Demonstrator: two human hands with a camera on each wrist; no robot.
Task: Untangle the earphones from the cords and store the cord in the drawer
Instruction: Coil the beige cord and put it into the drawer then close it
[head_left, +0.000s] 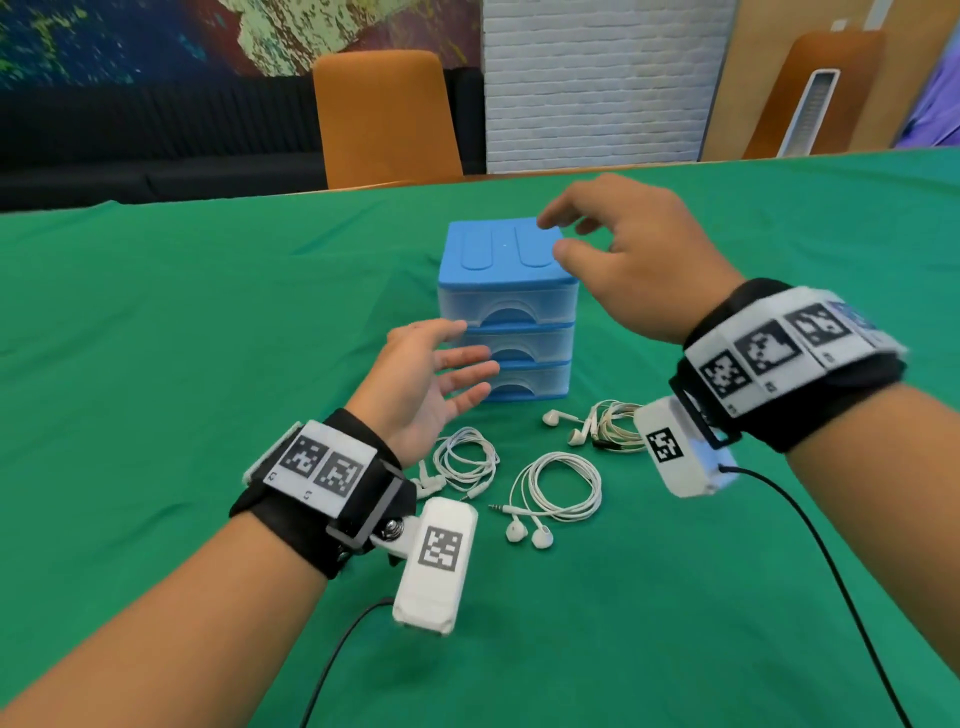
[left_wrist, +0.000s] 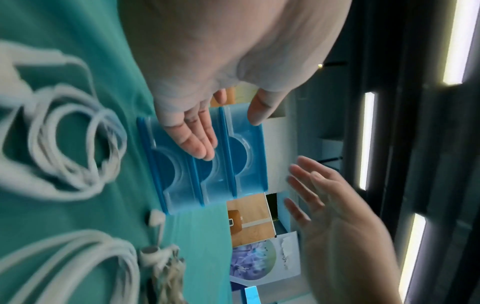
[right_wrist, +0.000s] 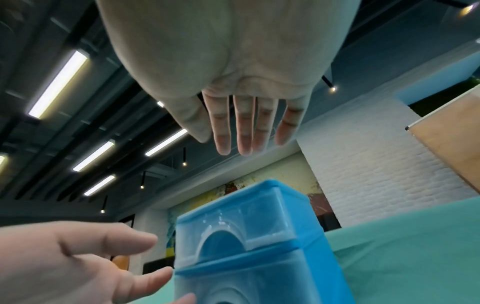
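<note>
White wired earphones lie in three separate bundles on the green tablecloth (head_left: 156, 322), all in front of a small blue plastic cabinet of three translucent drawers (head_left: 506, 312), which stands upright near the middle of the table. The left bundle (head_left: 464, 460) is a loose coil just beside the left wrist; the middle bundle (head_left: 556, 488) is a neater coil with its two earbuds and its plug lying clear of the loops; the right bundle (head_left: 605, 426) is a tighter knot of white cable mixed with a darker cord, partly hidden behind the white camera housing strapped under the right wrist. All three drawers appear pushed in. The left hand (head_left: 431, 379) is held palm up and turned toward the cabinet, fingers straight and slightly spread, level with the middle and lowest drawer fronts; in the left wrist view the fingertips (left_wrist: 200, 152) overlap the drawer fronts, but whether they touch cannot be told. The right hand (head_left: 628, 254) hangs over the right edge of the cabinet's blue lid, fingers loosely extended and parted, thumb apart from them, holding nothing; in the right wrist view it is clear of the lid, with open space between fingers and cabinet. Both wrists carry black bands with printed square markers, and a thin black cable runs from each camera housing toward the near edge of the table. Behind the table stand an orange chair (head_left: 387, 117), a dark sofa and a white brick wall (head_left: 597, 83).
</note>
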